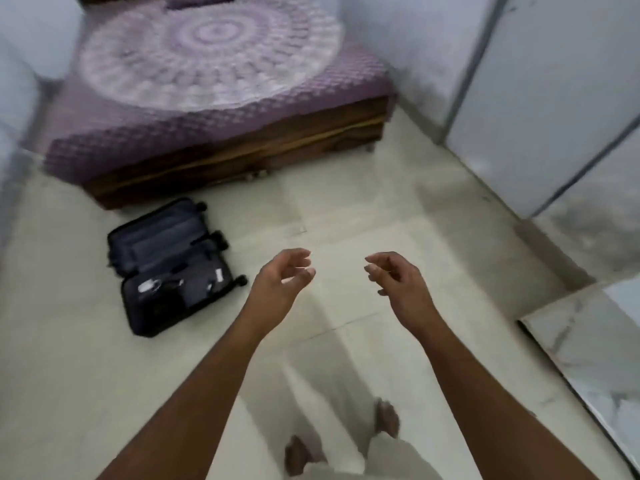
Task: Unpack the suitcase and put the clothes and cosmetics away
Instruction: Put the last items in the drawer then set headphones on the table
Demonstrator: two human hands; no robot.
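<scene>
On the floor (346, 220), one suitcase (173, 268).

- The suitcase (171, 266) lies open on the floor (363, 209), just before the bed (214, 98).
- Small items, perhaps cosmetics, lie in its nearer half.
- Cupboard doors (540, 98) stand well right of it.

Both bare forearms are extended forward from the bottom edge of the view and are angled slightly toward each other. The left hand (278, 284) is held with the fingers loosely curled and the thumb uppermost; nothing is held in it. The right hand (398, 282) is raised to about the same height, well apart from the left, its fingers likewise relaxed and empty. The fingertips of the two hands are pointed toward each other. Two bare feet are seen below, between the forearms.
</scene>
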